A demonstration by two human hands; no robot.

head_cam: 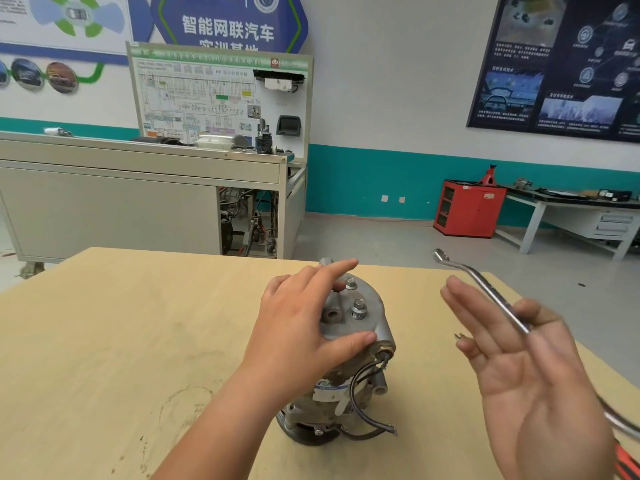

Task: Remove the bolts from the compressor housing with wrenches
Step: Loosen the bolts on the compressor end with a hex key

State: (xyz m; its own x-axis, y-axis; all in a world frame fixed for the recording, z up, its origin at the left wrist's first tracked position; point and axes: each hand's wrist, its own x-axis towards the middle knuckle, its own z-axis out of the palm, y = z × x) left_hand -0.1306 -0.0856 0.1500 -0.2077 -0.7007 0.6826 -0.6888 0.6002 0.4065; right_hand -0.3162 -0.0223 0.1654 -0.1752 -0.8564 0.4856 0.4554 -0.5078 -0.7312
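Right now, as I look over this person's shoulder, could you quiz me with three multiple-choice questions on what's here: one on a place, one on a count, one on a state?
1. Where does the compressor stand?
A) on a shelf
B) on the wooden table
C) in a box

2. How many bolts show on its top?
A) none
B) two
C) five

3. What is happening with the wrench?
A) it lies flat on the wood
B) it sits on a bolt
C) the right hand holds it in the air

Answers:
1 B: its base rests on the pale wooden surface.
2 B: two bolt heads stand up beside the fingers of the left hand.
3 C: the thumb pins its shaft and its ring end is clear of the bolts.
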